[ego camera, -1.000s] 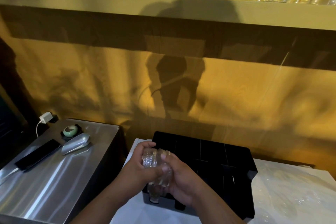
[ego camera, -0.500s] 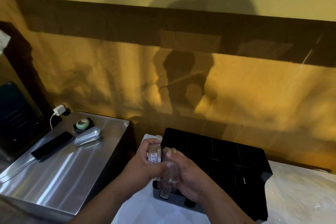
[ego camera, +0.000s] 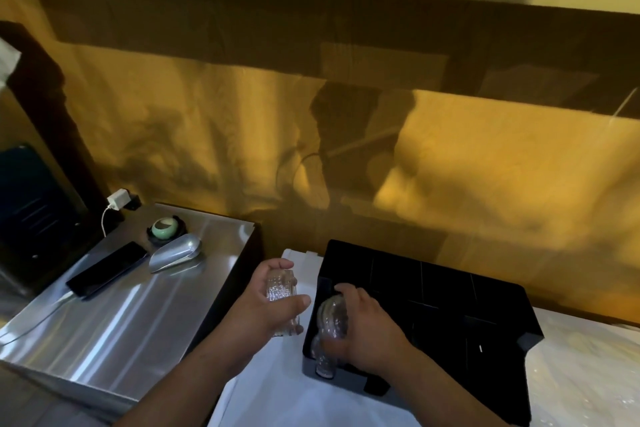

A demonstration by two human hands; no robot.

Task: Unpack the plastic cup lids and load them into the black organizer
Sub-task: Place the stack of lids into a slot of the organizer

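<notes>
My left hand (ego camera: 266, 308) grips a stack of clear plastic lids (ego camera: 281, 291), held on edge just left of the black organizer (ego camera: 450, 308). Over the organizer's front left compartment, my right hand (ego camera: 367, 326) holds a second bunch of clear lids (ego camera: 331, 317) and lowers it in. More clear lids (ego camera: 323, 362) stand in that compartment's open front slot. The organizer has several divided compartments and sits on a white counter (ego camera: 277, 395).
A steel-topped unit (ego camera: 114, 315) stands to the left with a black phone (ego camera: 107, 269) on a charging cable, a metal scoop (ego camera: 176, 252) and a small green bowl (ego camera: 165, 228). Clear plastic wrapping (ego camera: 588, 367) lies right of the organizer. A yellow wall rises behind.
The two hands held one stack together; now they have parted. My left hand keeps part of the lids at the left while my right hand has carried the rest down into the organizer.
</notes>
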